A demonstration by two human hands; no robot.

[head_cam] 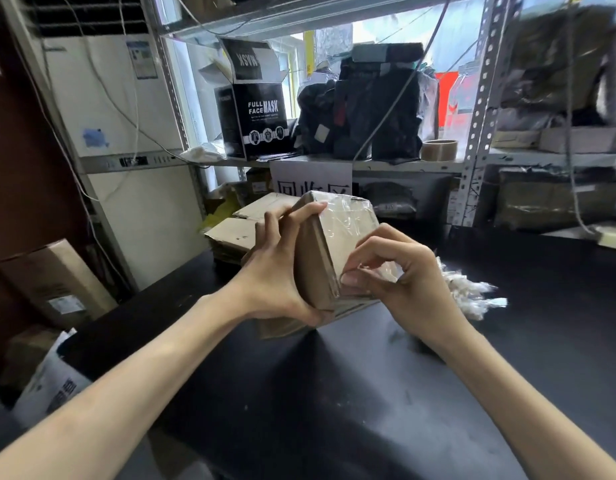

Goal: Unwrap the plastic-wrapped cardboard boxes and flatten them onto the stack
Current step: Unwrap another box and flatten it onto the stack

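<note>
A bundle of brown cardboard boxes (348,230) wrapped in clear plastic film stands tilted on the black table, near its far middle. My left hand (282,268) grips the bundle's left side, fingers curled over its top edge and thumb under its lower corner. My right hand (400,271) pinches the plastic film at the bundle's lower right face. Behind and left of the bundle lies a stack of flattened cardboard boxes (237,233). A crumpled wad of clear plastic wrap (472,292) lies on the table just right of my right hand.
The black table (334,393) fills the foreground. A metal shelf (472,161) behind holds a black "FULL FACE MASK" box (261,116), dark bagged goods (368,109) and a tape roll (438,150). Cardboard boxes (53,282) stand on the floor at the left.
</note>
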